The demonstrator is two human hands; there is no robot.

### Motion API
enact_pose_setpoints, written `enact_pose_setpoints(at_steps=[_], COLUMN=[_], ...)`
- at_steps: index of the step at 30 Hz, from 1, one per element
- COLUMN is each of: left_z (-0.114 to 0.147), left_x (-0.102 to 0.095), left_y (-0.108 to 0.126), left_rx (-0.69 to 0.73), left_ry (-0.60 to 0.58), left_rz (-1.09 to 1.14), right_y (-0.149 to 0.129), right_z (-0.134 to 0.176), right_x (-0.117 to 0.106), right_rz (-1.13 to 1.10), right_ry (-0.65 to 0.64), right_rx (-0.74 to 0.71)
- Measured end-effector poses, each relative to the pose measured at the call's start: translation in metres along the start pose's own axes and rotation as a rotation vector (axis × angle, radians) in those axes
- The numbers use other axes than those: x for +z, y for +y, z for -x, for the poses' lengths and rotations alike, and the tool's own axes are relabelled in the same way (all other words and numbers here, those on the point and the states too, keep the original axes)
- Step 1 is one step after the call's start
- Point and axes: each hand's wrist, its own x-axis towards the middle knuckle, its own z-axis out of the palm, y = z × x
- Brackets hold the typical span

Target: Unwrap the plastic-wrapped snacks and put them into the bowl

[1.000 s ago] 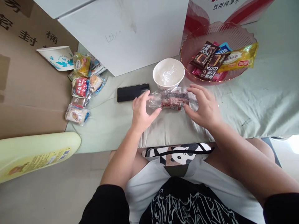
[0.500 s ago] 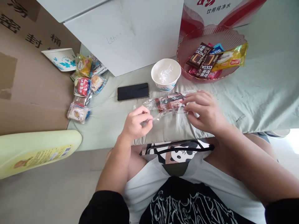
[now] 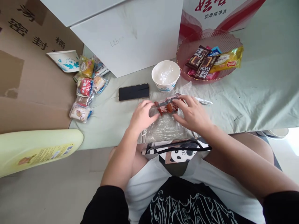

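While palm-down, right hand at red packet

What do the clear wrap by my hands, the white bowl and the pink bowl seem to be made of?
The clear wrap: most likely thin plastic film, glossy, since it is see-through and crinkled.
The white bowl: probably paper, smooth, going by its blue-printed wall.
The pink bowl: glass or plastic, unclear which; glossy, translucent and ribbed.

A black shirt (jagged pale lettering) is worn with light shorts.
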Motion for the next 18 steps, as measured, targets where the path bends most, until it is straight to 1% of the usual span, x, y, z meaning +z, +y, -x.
enact_pose_setpoints(at_steps=[2, 3, 5, 7, 8, 9, 10, 11, 13, 15, 17, 18], left_z=[-0.003, -0.002, 0.000, 0.003, 0.004, 0.005, 0.004, 0.003, -0.001, -0.005, -0.009, -0.009], left_x=[0.004, 0.004, 0.001, -0.005, -0.009, -0.012, -0.015, -0.018, -0.022, -0.025, -0.026, -0.026], left_y=[0.001, 0.003, 0.009, 0.016, 0.020, 0.022, 0.023, 0.022, 0.018, 0.012, 0.008, 0.007], left_rx=[-0.052, -0.080, -0.156, -0.243, -0.280, -0.310, -0.340, -0.373, -0.455, -0.537, -0.596, -0.616], left_ry=[-0.047, -0.051, -0.097, -0.188, -0.222, -0.232, -0.212, -0.163, -0.015, 0.142, 0.235, 0.248], left_rz=[0.109, 0.222, 0.548, 0.887, 1.013, 1.100, 1.153, 1.181, 1.206, 1.217, 1.237, 1.250], right_y=[-0.001, -0.002, -0.004, -0.004, -0.004, -0.002, 0.000, 0.003, 0.010, 0.016, 0.023, 0.027], right_z=[0.000, 0.000, 0.000, -0.003, -0.004, -0.006, -0.008, -0.010, -0.012, -0.013, -0.014, -0.016], right_x=[0.007, 0.010, 0.014, 0.014, 0.013, 0.011, 0.009, 0.007, 0.003, -0.001, -0.005, -0.008], right_rz=[-0.042, -0.063, -0.115, -0.194, -0.250, -0.317, -0.392, -0.475, -0.652, -0.779, -0.778, -0.725], right_ry=[-0.026, -0.035, -0.036, -0.036, -0.047, -0.067, -0.090, -0.109, -0.121, -0.107, -0.073, -0.040], right_rx=[0.001, 0.009, 0.023, 0.053, 0.077, 0.103, 0.126, 0.143, 0.155, 0.169, 0.204, 0.221])
